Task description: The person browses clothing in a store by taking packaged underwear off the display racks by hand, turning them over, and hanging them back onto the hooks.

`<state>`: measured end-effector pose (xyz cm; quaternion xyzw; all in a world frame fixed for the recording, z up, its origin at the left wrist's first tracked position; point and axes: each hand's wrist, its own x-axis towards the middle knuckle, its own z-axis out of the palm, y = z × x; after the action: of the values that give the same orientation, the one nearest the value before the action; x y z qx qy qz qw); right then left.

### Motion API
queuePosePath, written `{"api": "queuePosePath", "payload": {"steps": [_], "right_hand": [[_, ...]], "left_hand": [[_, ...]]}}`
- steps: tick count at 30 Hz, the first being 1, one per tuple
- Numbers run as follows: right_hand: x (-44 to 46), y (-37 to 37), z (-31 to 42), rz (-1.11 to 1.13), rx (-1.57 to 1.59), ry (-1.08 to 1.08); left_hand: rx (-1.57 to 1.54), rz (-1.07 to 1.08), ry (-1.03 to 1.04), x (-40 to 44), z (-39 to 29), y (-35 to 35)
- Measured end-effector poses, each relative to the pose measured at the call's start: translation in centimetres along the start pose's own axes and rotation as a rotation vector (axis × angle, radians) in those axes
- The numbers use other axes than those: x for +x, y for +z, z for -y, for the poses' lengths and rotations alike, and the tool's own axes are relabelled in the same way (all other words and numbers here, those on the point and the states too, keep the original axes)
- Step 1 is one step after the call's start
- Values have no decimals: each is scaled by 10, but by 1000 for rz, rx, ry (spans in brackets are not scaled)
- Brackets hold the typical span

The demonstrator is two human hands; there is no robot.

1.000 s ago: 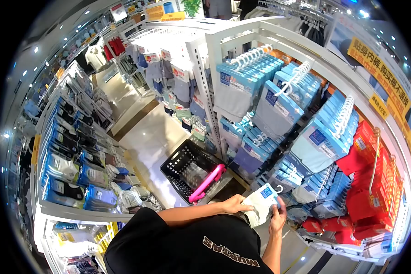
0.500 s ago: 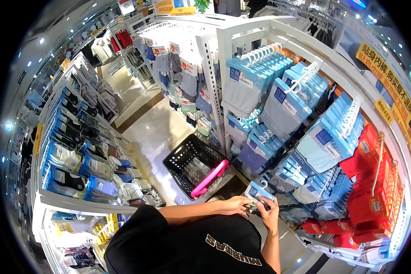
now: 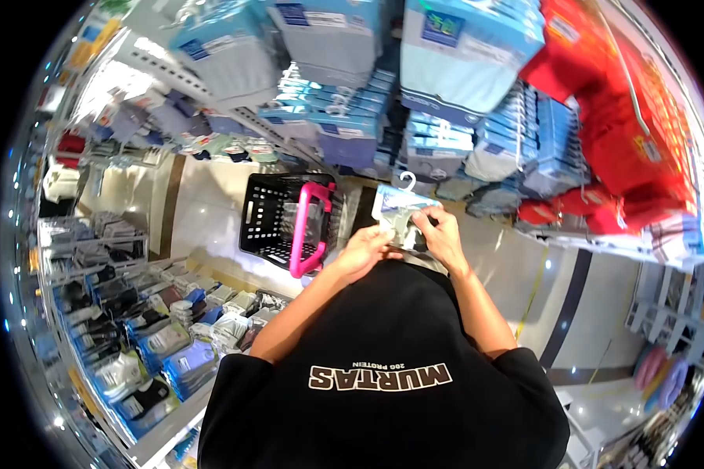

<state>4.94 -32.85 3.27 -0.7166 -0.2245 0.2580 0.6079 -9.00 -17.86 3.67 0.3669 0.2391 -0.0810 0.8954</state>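
Observation:
Both hands hold a small hanging garment pack (image 3: pixel 400 217) in front of my chest. Its card is blue and white, with a white plastic hook at the top and pale grey-green cloth below. My left hand (image 3: pixel 365 248) grips the lower left side of the pack, thumb in front. On the right edge, my right hand (image 3: pixel 443 236) has its fingers closed, thumb pressed on the cloth. The exact kind of garment is too small to make out. Left of the hands, a black shopping basket (image 3: pixel 267 209) with a pink handle (image 3: pixel 299 227) stands on the floor.
Ahead hangs a rack of blue garment packs (image 3: pixel 461 66). Red packs (image 3: pixel 633 133) hang at its right end. A low shelf of sock packs (image 3: pixel 164 340) runs along my left. Glossy floor (image 3: pixel 493 250) stretches to the right, with rings (image 3: pixel 665 379) farther off.
My view has tipped down and turned right, so the basket appears farther left. The pack now faces me more openly between my hands, which are more spread apart.

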Motion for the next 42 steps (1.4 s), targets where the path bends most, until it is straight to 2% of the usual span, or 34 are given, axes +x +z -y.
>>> {"api": "queuePosePath", "payload": {"steps": [1,2,5,11,13,15,17,20,23,25,27,30,33,36,39,42], "right_hand": [[-1,3,2,-11,129,120],[-3,5,7,-68,151,105],[-3,6,-7,-119,335,238],[-6,2,-7,-116,315,219],[-6,0,-15,-97,310,110],[-9,-9,-20,-63,322,215],[-9,-15,-28,-151,93,69],[-15,-37,-41,-176,25,354],[-23,-64,-77,-313,-159,1],[-30,-88,-84,-315,-216,249],[-31,-112,-155,-342,-295,104],[-16,-138,-177,-367,-371,299],[13,-150,-205,-510,-380,154],[39,-151,-193,-494,-222,163],[62,-144,-180,-430,-349,193],[77,-136,-219,-439,-467,71]], "left_hand": [[-9,-38,19,0,1,-1],[13,-39,21,0,2,-2],[75,-49,43,1,1,-3],[196,-91,60,4,1,4],[254,-107,55,3,1,4],[314,-147,-2,5,6,-2],[337,-159,-1,7,12,-7],[481,-269,-10,9,17,-11],[590,-347,18,11,22,-24],[573,-357,31,9,24,-30],[594,-329,30,8,27,-37],[632,-302,17,7,29,-39],[674,-274,19,7,29,-39],[704,-253,35,4,26,-40],[718,-249,46,-2,23,-35],[745,-222,53,-9,21,-32]]}}
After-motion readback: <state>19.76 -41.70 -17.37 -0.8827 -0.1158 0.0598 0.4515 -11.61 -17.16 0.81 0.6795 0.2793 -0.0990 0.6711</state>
